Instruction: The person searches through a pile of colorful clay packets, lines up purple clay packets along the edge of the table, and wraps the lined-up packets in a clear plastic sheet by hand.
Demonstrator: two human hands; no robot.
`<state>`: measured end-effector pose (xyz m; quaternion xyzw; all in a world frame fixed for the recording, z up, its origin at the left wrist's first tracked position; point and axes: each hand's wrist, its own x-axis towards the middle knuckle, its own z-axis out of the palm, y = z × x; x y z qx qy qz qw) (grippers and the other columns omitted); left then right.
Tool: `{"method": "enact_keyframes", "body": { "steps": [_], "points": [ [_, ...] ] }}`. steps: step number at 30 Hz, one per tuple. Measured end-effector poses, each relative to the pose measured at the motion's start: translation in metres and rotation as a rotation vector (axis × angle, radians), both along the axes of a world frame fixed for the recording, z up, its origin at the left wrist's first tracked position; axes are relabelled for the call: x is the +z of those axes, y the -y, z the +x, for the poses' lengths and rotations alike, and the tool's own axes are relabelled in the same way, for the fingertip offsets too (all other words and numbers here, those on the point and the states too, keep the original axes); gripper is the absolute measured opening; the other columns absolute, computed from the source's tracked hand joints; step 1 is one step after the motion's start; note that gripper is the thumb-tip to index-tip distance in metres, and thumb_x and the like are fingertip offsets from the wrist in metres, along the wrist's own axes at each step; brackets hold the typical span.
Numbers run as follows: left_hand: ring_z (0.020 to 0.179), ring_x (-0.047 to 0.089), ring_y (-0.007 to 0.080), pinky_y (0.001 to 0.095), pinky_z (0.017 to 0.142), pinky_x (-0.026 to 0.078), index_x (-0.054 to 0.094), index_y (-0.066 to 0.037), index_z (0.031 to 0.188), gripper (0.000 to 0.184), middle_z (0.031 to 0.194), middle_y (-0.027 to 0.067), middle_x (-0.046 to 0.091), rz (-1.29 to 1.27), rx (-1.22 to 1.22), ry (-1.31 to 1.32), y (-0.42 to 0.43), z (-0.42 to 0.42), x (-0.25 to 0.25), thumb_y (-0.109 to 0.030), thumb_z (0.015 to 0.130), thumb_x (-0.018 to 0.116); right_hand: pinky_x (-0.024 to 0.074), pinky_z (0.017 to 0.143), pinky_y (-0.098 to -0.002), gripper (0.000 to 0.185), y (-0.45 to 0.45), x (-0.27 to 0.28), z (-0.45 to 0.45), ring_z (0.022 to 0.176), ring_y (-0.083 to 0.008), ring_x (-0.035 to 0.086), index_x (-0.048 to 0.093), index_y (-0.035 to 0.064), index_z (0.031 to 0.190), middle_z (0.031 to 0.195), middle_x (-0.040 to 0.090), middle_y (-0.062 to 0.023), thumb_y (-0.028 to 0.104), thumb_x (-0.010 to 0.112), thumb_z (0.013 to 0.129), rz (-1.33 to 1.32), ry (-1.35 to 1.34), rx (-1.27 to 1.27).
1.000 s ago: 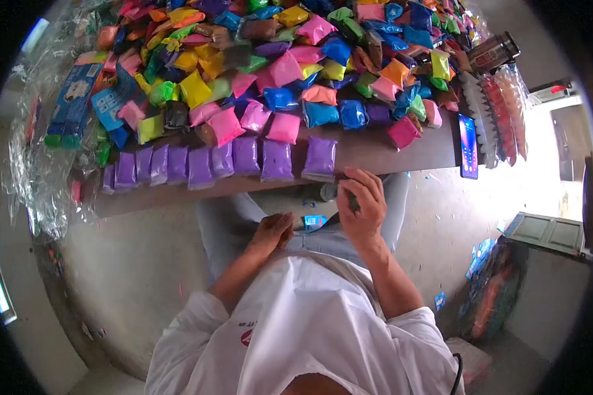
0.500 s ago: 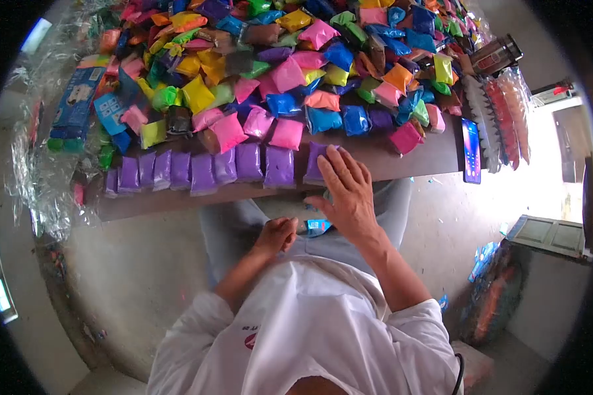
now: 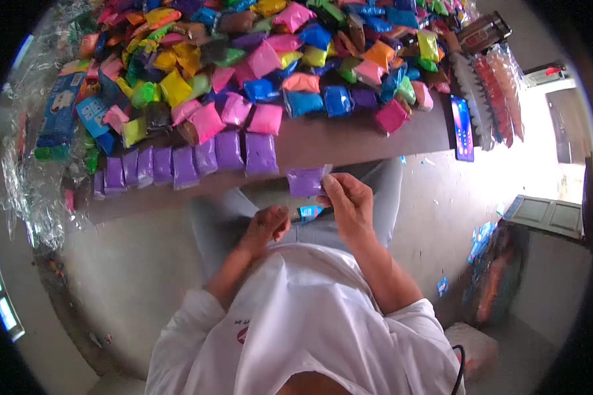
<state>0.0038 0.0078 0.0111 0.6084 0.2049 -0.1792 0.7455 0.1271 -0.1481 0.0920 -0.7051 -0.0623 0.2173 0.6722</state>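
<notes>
A small purple packet (image 3: 304, 182), glossy and pillow-shaped, is pinched at its right end between the thumb and fingers of my right hand (image 3: 350, 203). It is held up just off the table's front edge, above my lap. My left hand (image 3: 267, 225) hovers over my lap with its fingers curled into a loose fist, and nothing shows sticking out of it. Along the front edge of the table, several matching purple packets (image 3: 229, 151) stand side by side in a row, left of the held one.
A big heap of colourful packets (image 3: 263, 60) covers the brown table (image 3: 342, 141). Clear plastic wrap (image 3: 36, 191) hangs at the left, beside a blue printed bag (image 3: 60, 112). At the right lie a phone (image 3: 463, 128), a dark jar (image 3: 484, 33) and bagged pink pieces (image 3: 499, 99).
My right hand has taken the rightmost purple packet off the table and drawn it toward me, turning it sideways. My left hand stays closed over my lap. The view has shifted slightly.
</notes>
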Motion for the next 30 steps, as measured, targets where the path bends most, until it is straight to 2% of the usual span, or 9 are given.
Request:
{"method": "enact_keyframes", "body": {
  "steps": [3,6,9,14,18,20,22,25,30],
  "points": [
    [0.06,0.045,0.0092,0.0228,0.051,0.033,0.055,-0.008,0.083,0.048,0.071,0.0001,0.052,-0.249,0.118,0.05,0.002,0.003,0.014,-0.054,0.089,0.044,0.0416,0.058,-0.0224,0.023,0.003,-0.021,-0.015,0.061,-0.0075,0.051,0.061,0.0006,0.084,0.068,0.058,-0.0009,0.021,0.055,0.092,0.118,-0.232,-0.01],
    [0.066,0.046,0.0085,0.023,0.053,0.035,0.057,-0.008,0.088,0.048,0.075,0.0004,0.054,-0.309,0.14,0.001,0.0,0.004,0.017,-0.055,0.089,0.044,0.0387,0.053,-0.022,0.025,0.009,-0.033,-0.026,0.058,-0.0074,0.047,0.059,0.0002,0.079,0.066,0.054,0.0005,0.021,0.054,0.093,0.129,-0.348,0.114],
    [0.062,0.045,0.007,0.0216,0.054,0.035,0.056,-0.007,0.083,0.05,0.069,-0.0015,0.051,-0.061,0.079,0.066,0.008,0.012,0.043,-0.055,0.09,0.043,0.0379,0.051,-0.0221,0.025,0.005,-0.04,-0.038,0.057,-0.007,0.046,0.059,0.0001,0.081,0.065,0.053,0.0002,0.021,0.052,0.093,0.125,-0.369,0.151],
    [0.063,0.046,0.0074,0.0229,0.055,0.037,0.056,-0.005,0.088,0.045,0.072,-0.0005,0.053,0.07,0.087,0.082,0.014,0.017,0.057,-0.049,0.091,0.049,0.0399,0.054,-0.0209,0.023,0.005,-0.04,-0.037,0.06,-0.0076,0.049,0.06,0.0013,0.086,0.068,0.056,-0.0005,0.023,0.054,0.092,0.052,-0.338,0.081],
    [0.062,0.045,0.0078,0.0232,0.055,0.037,0.056,-0.005,0.088,0.045,0.07,-0.0001,0.053,0.103,0.1,0.116,0.019,0.016,0.056,-0.049,0.091,0.048,0.04,0.055,-0.0215,0.022,0.012,-0.032,-0.033,0.062,-0.007,0.049,0.06,0.0024,0.09,0.072,0.056,0.0005,0.023,0.053,0.093,0.261,-0.495,-0.037],
    [0.061,0.045,0.008,0.0233,0.055,0.037,0.056,-0.005,0.088,0.045,0.069,-0.0001,0.052,0.107,0.057,0.109,0.017,0.015,0.054,-0.049,0.091,0.048,0.04,0.055,-0.0216,0.022,0.01,-0.024,-0.032,0.063,-0.0067,0.049,0.06,0.0029,0.09,0.073,0.056,0.0009,0.023,0.054,0.093,0.332,-0.586,-0.077],
    [0.061,0.045,0.0081,0.0234,0.055,0.037,0.056,-0.005,0.087,0.045,0.068,0.0,0.052,0.111,0.013,0.099,0.016,0.014,0.053,-0.049,0.091,0.048,0.0365,0.052,-0.0207,0.024,0.007,-0.017,-0.033,0.057,-0.0054,0.045,0.061,0.0024,0.087,0.066,0.053,0.0024,0.025,0.053,0.093,0.2,-0.4,0.053],
    [0.061,0.045,0.0073,0.0231,0.054,0.037,0.056,-0.005,0.087,0.045,0.068,-0.0002,0.052,0.034,-0.004,0.128,0.018,0.015,0.056,-0.049,0.091,0.047,0.0356,0.05,-0.0206,0.023,0.008,-0.021,-0.031,0.056,-0.0048,0.044,0.061,0.0033,0.084,0.065,0.052,0.0033,0.024,0.053,0.092,0.191,-0.363,0.119],
    [0.058,0.045,0.0055,0.0203,0.051,0.036,0.057,-0.007,0.09,0.047,0.067,-0.0005,0.053,-0.169,0.021,0.182,0.015,0.013,0.058,-0.052,0.091,0.045,0.0369,0.049,-0.0214,0.025,0.01,-0.023,-0.028,0.054,-0.006,0.046,0.06,0.0026,0.083,0.065,0.054,0.002,0.023,0.051,0.093,0.345,-0.509,0.113]
  ]
}}
